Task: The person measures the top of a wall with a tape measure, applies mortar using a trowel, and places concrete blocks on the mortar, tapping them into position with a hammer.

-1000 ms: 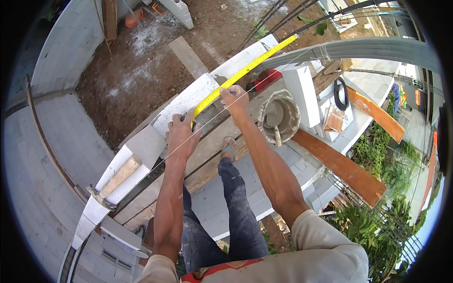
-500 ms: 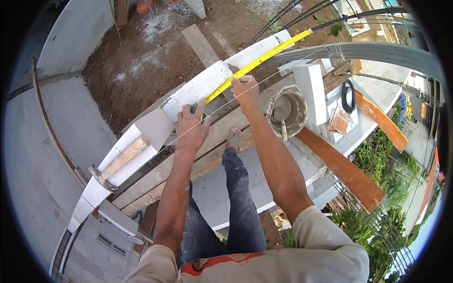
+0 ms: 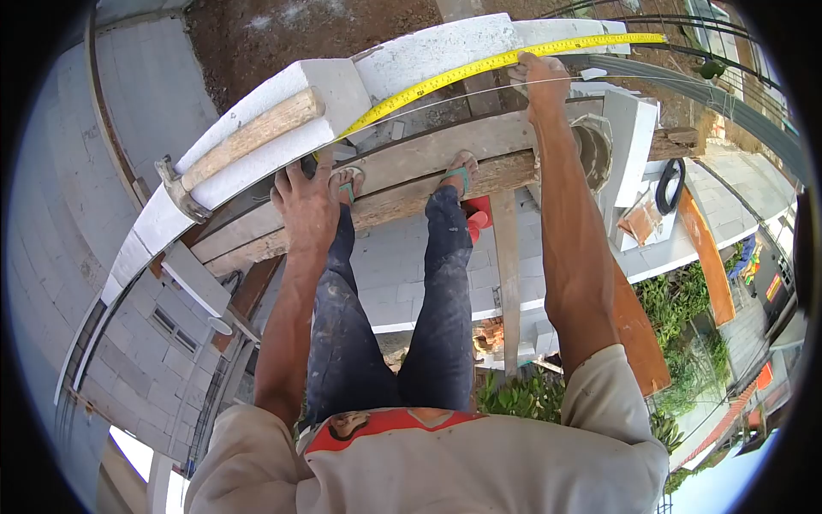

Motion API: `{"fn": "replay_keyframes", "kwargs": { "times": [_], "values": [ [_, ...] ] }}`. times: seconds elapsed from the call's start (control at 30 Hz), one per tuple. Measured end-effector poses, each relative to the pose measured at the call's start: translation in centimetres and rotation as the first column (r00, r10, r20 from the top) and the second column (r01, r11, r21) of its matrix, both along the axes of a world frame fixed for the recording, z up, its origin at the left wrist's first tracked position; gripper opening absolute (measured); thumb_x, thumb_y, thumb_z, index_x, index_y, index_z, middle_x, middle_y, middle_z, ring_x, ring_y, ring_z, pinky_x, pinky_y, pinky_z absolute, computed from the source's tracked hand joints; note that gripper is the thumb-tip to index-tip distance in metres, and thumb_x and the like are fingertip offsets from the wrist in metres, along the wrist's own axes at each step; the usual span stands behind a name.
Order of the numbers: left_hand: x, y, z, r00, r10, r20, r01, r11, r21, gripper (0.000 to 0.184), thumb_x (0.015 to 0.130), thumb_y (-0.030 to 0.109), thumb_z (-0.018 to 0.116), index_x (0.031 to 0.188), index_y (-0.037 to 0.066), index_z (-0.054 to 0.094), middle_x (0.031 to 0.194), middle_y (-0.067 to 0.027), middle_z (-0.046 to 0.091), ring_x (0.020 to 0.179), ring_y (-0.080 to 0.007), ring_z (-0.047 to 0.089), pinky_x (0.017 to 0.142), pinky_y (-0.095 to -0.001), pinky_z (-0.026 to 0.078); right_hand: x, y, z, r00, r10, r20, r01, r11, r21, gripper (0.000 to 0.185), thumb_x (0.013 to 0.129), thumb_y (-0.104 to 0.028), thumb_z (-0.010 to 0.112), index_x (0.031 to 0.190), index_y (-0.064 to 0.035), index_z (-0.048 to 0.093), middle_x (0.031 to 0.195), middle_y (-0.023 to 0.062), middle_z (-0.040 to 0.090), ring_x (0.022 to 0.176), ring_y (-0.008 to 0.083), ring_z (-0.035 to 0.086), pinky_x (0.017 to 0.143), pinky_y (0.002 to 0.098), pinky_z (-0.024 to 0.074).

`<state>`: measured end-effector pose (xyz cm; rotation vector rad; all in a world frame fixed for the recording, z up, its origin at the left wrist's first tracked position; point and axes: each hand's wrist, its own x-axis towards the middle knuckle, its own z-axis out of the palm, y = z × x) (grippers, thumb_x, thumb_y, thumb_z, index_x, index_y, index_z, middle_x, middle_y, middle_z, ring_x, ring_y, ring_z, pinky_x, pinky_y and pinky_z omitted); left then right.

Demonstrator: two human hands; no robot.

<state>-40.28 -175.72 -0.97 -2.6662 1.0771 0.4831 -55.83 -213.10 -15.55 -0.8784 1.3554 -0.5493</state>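
Observation:
My left hand (image 3: 306, 206) is closed around the dark case of a tape measure (image 3: 312, 161), beside the near edge of a raised white block (image 3: 342, 90); the fingers partly cover the case. From there the yellow tape blade (image 3: 445, 79) runs out to the right along the row of white blocks (image 3: 437, 47), its tip past the row's end. My right hand (image 3: 546, 79) pinches the blade's near edge, well along its length. Close under the blade stretches a thin white string (image 3: 471, 92). A claw hammer (image 3: 248, 139) with a wooden handle lies on the blocks to the left.
My sandalled feet stand on wooden planks (image 3: 411, 167) beside the wall. Right of them are a mortar bucket (image 3: 592, 152), partly behind my right forearm, an upright white block (image 3: 629, 141) and a black coil (image 3: 670, 186). Rebar (image 3: 711, 34) extends at the upper right.
My hands are farther apart, with more blade drawn out between them. My left hand has moved left to the raised block's near edge. The view has shifted, and both feet now show.

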Motion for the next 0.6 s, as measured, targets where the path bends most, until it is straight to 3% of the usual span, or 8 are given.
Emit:
{"fn": "replay_keyframes", "kwargs": {
  "times": [0.1, 0.2, 0.27, 0.5, 0.6],
  "values": [
    [0.0, -0.1, -1.3, 0.998, -0.005, 0.06, 0.005, 1.0, 0.0, 0.064, 0.1, 0.031, 0.071, 0.161, 0.035, 0.05, 0.149, -0.0219, 0.045, 0.138, -0.048, 0.045, 0.111, -0.0665, 0.039, -0.2, 0.0, 0.1, 0.997, 0.063, -0.05, -0.065, 0.997, -0.046, 0.027, 0.089, -0.009, 0.077, 0.108, 0.0046, 0.063, 0.096, 0.0144, 0.072, 0.077, 0.0232, 0.075, 0.067, 0.0339, 0.0624],
    [-0.1, 0.3, -2.3, 0.999, -0.01, 0.042, 0.009, 1.0, 0.007, 0.064, 0.101, 0.034, 0.068, 0.161, 0.035, 0.049, 0.148, -0.0235, 0.044, 0.137, -0.0496, 0.045, 0.111, -0.0672, 0.039, -0.4, 0.0, -0.7, 0.997, 0.04, -0.06, -0.043, 0.997, -0.063, 0.027, 0.089, -0.009, 0.079, 0.11, 0.0044, 0.069, 0.098, 0.0133, 0.076, 0.078, 0.0209, 0.075, 0.066, 0.0305, 0.0644],
    [0.0, 0.8, -2.9, 0.996, -0.037, 0.084, 0.038, 0.999, -0.004, 0.063, 0.101, 0.038, 0.066, 0.162, 0.036, 0.048, 0.148, -0.0246, 0.045, 0.135, -0.051, 0.047, 0.11, -0.0681, 0.04, -0.9, -0.9, -2.3, 0.969, 0.195, -0.15, -0.214, 0.969, -0.121, 0.015, 0.098, -0.018, 0.07, 0.104, -0.0047, 0.076, 0.081, 0.0079, 0.074, 0.064, 0.0188, 0.071, 0.051, 0.0313, 0.0591],
    [0.3, 0.8, -3.3, 0.996, -0.045, 0.078, 0.042, 0.999, 0.034, 0.066, 0.102, 0.038, 0.066, 0.164, 0.038, 0.045, 0.151, -0.0263, 0.045, 0.137, -0.0521, 0.047, 0.109, -0.0687, 0.04, -1.3, 0.0, -1.9, 0.984, 0.169, -0.063, -0.174, 0.981, -0.085, 0.014, 0.1, -0.015, 0.066, 0.102, -0.005, 0.076, 0.084, 0.0069, 0.074, 0.065, 0.0166, 0.07, 0.052, 0.0299, 0.0581],
    [0.3, 0.8, -3.1, 0.997, -0.051, 0.064, 0.048, 0.998, 0.04, 0.067, 0.101, 0.037, 0.067, 0.164, 0.037, 0.045, 0.152, -0.027, 0.044, 0.137, -0.0524, 0.046, 0.108, -0.0693, 0.041, -0.9, 0.3, -0.6, 0.977, 0.157, -0.143, -0.172, 0.98, -0.103, 0.015, 0.099, -0.016, 0.066, 0.104, -0.006, 0.076, 0.085, 0.0066, 0.074, 0.068, 0.0163, 0.07, 0.055, 0.031, 0.0585]
  ]
}}
